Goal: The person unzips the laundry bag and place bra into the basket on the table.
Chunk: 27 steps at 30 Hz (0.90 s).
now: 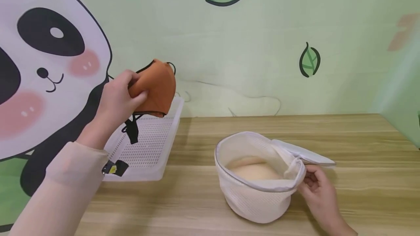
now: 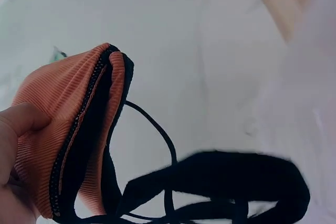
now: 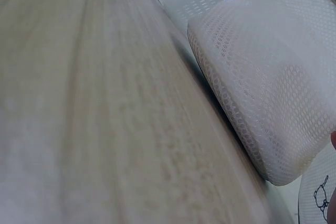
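My left hand (image 1: pixel 118 99) pinches a folded orange bra (image 1: pixel 159 88) above the white basket. In the left wrist view the bra (image 2: pixel 68 114) shows ribbed cloth and black edging, and a black strap (image 2: pixel 236 174) hangs from it with thin cords. A white mesh laundry bag (image 1: pixel 256 201) stands unzipped on the table, its lid (image 1: pixel 303 152) folded back to the right. Inside lies a smooth beige thing (image 1: pixel 254 170), its kind unclear. With curled fingers, my right hand (image 1: pixel 319 196) holds the bag's right rim near the lid's hinge.
A shallow white perforated basket (image 1: pixel 172 137) sits at the table's left, partly behind my left arm. The wood-patterned table (image 1: pixel 367 188) meets a green wall cloth (image 1: pixel 262 65) printed with a panda and leaves.
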Each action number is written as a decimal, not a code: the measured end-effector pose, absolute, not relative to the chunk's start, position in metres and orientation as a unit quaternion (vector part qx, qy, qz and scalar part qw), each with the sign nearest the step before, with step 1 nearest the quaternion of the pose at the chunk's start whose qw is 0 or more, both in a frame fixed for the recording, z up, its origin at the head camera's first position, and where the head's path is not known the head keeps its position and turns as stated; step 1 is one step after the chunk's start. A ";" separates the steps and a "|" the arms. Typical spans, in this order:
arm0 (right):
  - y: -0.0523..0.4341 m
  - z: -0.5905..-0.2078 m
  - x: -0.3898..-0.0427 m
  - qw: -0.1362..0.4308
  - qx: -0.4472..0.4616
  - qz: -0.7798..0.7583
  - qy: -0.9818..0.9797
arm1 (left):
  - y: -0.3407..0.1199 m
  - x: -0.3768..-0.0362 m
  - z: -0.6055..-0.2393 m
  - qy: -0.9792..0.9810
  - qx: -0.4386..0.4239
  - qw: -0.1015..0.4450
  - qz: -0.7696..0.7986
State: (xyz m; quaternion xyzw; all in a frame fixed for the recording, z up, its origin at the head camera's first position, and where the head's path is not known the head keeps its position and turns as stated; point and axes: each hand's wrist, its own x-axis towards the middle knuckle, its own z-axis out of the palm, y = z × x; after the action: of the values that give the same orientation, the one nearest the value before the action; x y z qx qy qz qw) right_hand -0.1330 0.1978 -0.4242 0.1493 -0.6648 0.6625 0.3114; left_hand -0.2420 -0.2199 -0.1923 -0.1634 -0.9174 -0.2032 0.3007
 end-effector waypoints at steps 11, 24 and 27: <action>0.195 -0.423 -0.134 0.307 0.146 0.659 -0.671 | -0.259 -0.265 -0.244 -0.950 -0.124 0.213 -0.190; 0.195 -0.422 -0.134 0.308 0.149 0.657 -0.672 | -0.276 -0.270 -0.296 -0.974 -0.066 0.099 -0.194; 0.194 -0.422 -0.133 0.310 0.153 0.662 -0.665 | -0.277 -0.273 -0.304 -0.976 -0.067 0.067 -0.196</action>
State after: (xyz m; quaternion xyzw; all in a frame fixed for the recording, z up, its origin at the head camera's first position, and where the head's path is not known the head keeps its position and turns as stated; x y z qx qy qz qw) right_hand -0.1334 0.1942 -0.4220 0.1535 -0.6646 0.6623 0.3099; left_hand -0.2726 -0.2771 -0.3041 -0.0669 -0.9761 -0.1957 0.0671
